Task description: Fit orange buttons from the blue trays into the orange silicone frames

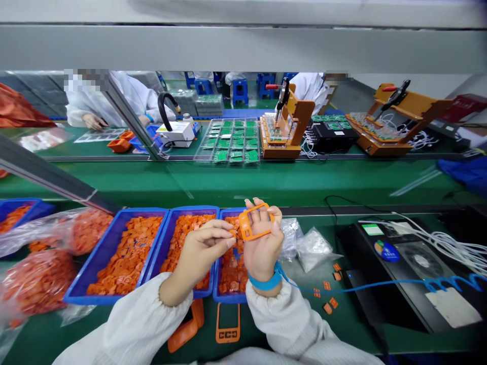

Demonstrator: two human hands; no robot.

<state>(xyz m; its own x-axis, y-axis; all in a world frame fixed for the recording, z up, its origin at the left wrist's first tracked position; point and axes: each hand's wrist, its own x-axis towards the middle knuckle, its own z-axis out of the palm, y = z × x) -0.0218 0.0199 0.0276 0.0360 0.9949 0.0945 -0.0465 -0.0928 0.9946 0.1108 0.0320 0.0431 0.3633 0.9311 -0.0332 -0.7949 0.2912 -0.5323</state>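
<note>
My right hand [262, 248], palm up with a blue wrist strap [266, 282], holds an orange plastic frame [249, 234] with a large rectangular window and small cutouts at one end. Close to that end, my left hand [203, 248] pinches a small orange piece [232, 232], mostly hidden by the fingertips. Below the hands, another orange frame [228, 335] lies flat on the green bench. More orange housings [186, 332] lie partly under my left sleeve. Blue bins [78, 284] filled with small orange parts [127, 253] stand behind and left of my hands.
Bags of orange parts [41, 279] lie at left. Clear bags [315, 248] and loose orange pieces [327, 285] are right of my hands, beside a black box [411, 274]. A blue coiled cord [365, 288] crosses there. Across the green belt [228, 180] are circuit-board trays [230, 142], orange fixtures [283, 132] and co-workers.
</note>
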